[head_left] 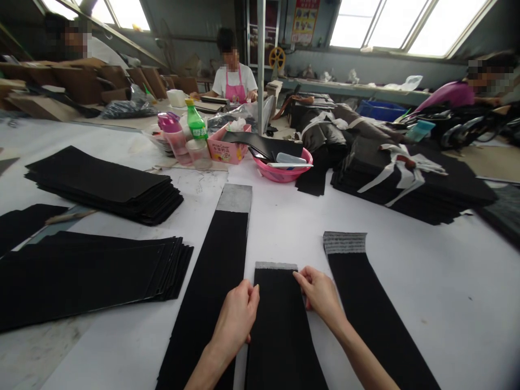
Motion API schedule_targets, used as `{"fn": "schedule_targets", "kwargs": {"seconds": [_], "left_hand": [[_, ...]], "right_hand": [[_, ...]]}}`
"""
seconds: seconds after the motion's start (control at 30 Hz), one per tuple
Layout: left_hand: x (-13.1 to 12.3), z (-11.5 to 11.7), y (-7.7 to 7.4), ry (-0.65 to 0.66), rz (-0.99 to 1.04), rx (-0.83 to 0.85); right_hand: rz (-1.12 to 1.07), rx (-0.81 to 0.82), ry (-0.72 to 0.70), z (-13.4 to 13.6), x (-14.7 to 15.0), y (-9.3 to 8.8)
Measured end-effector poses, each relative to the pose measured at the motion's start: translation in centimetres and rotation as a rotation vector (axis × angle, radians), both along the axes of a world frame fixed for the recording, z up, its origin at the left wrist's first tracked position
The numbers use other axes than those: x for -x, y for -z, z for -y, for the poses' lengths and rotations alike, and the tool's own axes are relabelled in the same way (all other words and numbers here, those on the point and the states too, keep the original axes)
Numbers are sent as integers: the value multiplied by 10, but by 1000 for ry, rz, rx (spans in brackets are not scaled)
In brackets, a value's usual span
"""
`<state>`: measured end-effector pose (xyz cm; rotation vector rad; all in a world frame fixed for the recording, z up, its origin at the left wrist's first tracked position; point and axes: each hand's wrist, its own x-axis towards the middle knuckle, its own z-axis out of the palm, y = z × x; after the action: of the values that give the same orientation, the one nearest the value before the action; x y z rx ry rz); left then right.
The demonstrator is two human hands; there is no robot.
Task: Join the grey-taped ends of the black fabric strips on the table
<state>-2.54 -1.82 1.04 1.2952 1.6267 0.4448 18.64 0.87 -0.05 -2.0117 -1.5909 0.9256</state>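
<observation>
In front of me lies a long black strip (280, 325) of sheet material with a narrow grey band along its far end. My left hand (239, 311) pinches its left edge near that end. At the far right corner, my right hand (319, 290) grips the same strip between thumb and fingers. To the left is another black strip (215, 271) with a broad grey end, partly behind my left hand and forearm. A third black strip (365, 292), its end showing several grey stepped bands, lies to the right of my right arm.
Two stacks of black sheets, a farther stack (101, 179) and a nearer stack (89, 271), lie on the left. Farther back are a pink basin (284, 172), a pink box (227, 149), a green bottle (196, 122) and a tied black bundle (406, 173). Several people sit beyond.
</observation>
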Motion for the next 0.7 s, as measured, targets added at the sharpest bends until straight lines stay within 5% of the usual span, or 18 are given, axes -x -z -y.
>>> {"fn": "schedule_targets", "kwargs": {"seconds": [0.7], "left_hand": [[-1, -1, -1, -26, -7, -22]], "right_hand": [[-93, 58, 4, -5, -3, 5]]}}
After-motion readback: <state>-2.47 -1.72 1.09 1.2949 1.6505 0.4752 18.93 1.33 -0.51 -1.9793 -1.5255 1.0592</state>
